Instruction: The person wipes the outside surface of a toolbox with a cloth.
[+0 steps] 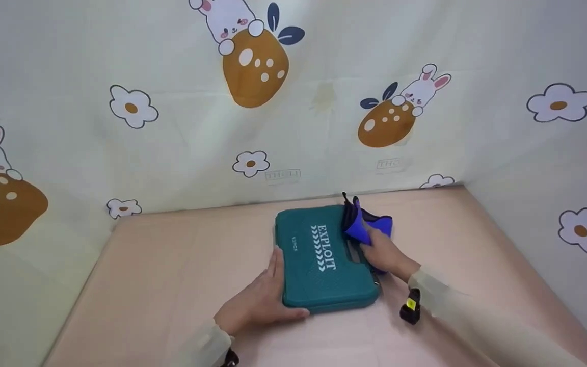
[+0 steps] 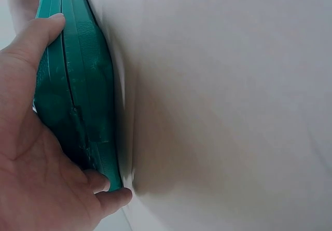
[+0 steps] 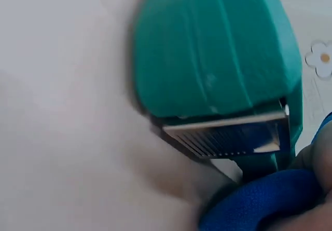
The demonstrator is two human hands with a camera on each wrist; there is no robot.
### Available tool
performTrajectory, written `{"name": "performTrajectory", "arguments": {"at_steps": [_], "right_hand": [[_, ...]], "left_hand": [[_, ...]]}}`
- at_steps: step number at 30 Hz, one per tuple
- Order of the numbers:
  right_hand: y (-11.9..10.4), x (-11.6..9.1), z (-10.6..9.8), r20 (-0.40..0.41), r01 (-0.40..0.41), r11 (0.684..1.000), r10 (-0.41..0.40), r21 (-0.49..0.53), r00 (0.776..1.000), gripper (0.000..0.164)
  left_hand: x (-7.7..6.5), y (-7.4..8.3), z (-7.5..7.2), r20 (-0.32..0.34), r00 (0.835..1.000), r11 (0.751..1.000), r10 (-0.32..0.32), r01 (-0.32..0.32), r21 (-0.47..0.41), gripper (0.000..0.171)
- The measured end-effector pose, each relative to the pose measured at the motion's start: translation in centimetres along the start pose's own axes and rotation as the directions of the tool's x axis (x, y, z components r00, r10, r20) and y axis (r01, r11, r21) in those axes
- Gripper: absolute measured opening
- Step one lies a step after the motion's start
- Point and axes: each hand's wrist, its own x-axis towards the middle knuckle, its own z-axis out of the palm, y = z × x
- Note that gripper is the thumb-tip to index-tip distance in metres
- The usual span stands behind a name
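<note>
A teal hard-shell case (image 1: 306, 260) with white EXPLOIT lettering lies flat, its handle side to the right. My left hand (image 1: 260, 295) braces its near left corner, fingers extended along the left side and thumb along the near edge. In the left wrist view the thumb (image 2: 44, 31) lies across the seam of the case (image 2: 85, 70). At the handle side, my right hand (image 1: 382, 250) grips a blue cloth (image 1: 358, 229) with black edging, bunched up against the case. The right wrist view shows the cloth (image 3: 264, 197) beside a shiny metal latch (image 3: 233, 135).
The case rests on a pale pink covered table (image 1: 186, 255). Behind it and at both sides hang light curtains (image 1: 181, 153) printed with rabbits and flowers. Black straps are on both wrists, the right strap (image 1: 410, 306) bearing a yellow tag.
</note>
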Motion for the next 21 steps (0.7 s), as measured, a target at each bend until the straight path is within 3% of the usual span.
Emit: {"name": "performTrajectory", "arguments": {"at_steps": [9,21], "right_hand": [[-0.4,-1.7,-0.1,0.044,0.094,0.977,-0.088,-0.192,0.995,0.061],[-0.6,-2.5,-0.6,0.099,0.176,0.938,-0.152,-0.3,0.983,0.062]], "left_hand": [[0.0,0.1,-0.1,0.021,1.0,1.0,-0.016,0.016,-0.022,0.143],[0.0,0.0,0.0,0.011,1.0,0.999,-0.005,0.006,-0.044,0.143]]}}
